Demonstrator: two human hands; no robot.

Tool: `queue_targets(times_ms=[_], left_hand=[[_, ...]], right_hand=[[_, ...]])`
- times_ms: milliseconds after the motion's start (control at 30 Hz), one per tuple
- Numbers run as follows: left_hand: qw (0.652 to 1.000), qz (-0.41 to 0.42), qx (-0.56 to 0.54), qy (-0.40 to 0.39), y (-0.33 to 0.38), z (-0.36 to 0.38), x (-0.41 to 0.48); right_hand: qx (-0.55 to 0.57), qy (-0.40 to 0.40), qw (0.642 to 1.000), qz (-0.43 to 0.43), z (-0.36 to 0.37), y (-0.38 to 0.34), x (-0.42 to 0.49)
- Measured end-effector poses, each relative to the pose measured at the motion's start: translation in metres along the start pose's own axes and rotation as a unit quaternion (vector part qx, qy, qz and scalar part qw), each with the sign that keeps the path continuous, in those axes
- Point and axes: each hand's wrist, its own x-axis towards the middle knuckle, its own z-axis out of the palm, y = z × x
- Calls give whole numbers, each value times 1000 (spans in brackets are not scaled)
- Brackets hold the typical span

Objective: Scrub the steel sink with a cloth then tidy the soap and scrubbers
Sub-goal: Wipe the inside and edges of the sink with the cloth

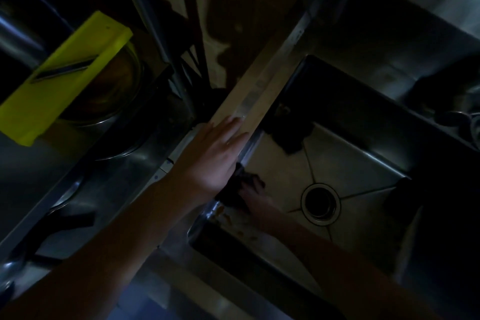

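Pressing: R hand (253, 199), fingers curled onto dark cloth (237, 191), on steel sink (358, 163) floor by left wall.
L hand (215, 154): flat on rim, fingers together.
Drain (320, 201): right of cloth, apart.

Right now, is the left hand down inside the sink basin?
No. The left hand lies flat on the sink rim, while the right hand is in the basin pressing a dark cloth.

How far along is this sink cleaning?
Still scrubbing. The right hand presses a dark cloth against the sink floor by the left wall; the left hand rests flat on the rim. Brownish specks remain near the cloth. Tidying looks not yet begun; no soap is discernible in the dim picture.
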Motion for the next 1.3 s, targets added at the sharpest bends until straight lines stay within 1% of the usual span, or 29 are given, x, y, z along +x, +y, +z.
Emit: queue_targets(times_ms=[33, 100, 200, 267, 300, 367, 433, 500, 567, 600, 700, 767, 867, 1000, 1133, 1200, 1300], left_hand=[[1000, 0, 5, -3, 0, -1, -2], [1000, 1, 6, 3, 1, -3, -5], [999, -3, -9, 47, 3, -5, -14], [996, -6, -23, 81, 3, -3, -24], [995, -5, -27, 92, 3, -2, -29], [996, -4, -16, 91, 3, 1, -37], [997, -22, 9, 67, 4, 3, -43], [999, -29, 24, 40, 4, 6, -50], [999, -28, 39, 15, 3, 7, -58], [998, -28, 49, 6, 3, 7, -61], [998, -31, 56, -6, 4, 8, -67], [998, -36, 49, -9, 5, 9, -66], [998, -39, 56, -8, 6, 10, -64], [997, -43, 66, -17, 6, 11, -64], [997, -43, 61, -21, 5, 9, -64], [997, -37, 60, -23, 5, 8, -65], [998, -32, 58, -8, 4, 8, -66]], right_hand=[[-1, -25, 1000, -6, 5, -2, -6], [-14, -37, 999, -14, 12, -2, -10], [40, -13, 999, -3, 8, 9, -4], [46, 4, 999, 29, 2, 24, 5], [54, 17, 997, 55, -2, 33, 11], [99, 76, 986, 108, -13, 49, 23], [145, 143, 966, 162, -23, 61, 34], [171, 161, 949, 210, -28, 65, 44], [167, 134, 950, 227, -26, 59, 52], [153, 115, 956, 220, -24, 54, 55], [84, 64, 980, 171, -12, 48, 56], [39, 44, 987, 150, -7, 52, 50], [35, 65, 987, 141, -8, 66, 42], [88, 100, 965, 225, -26, 96, 51], [105, 109, 955, 254, -49, 107, 73], [105, 98, 956, 254, -50, 97, 81], [69, 70, 973, 211, -38, 70, 76]])
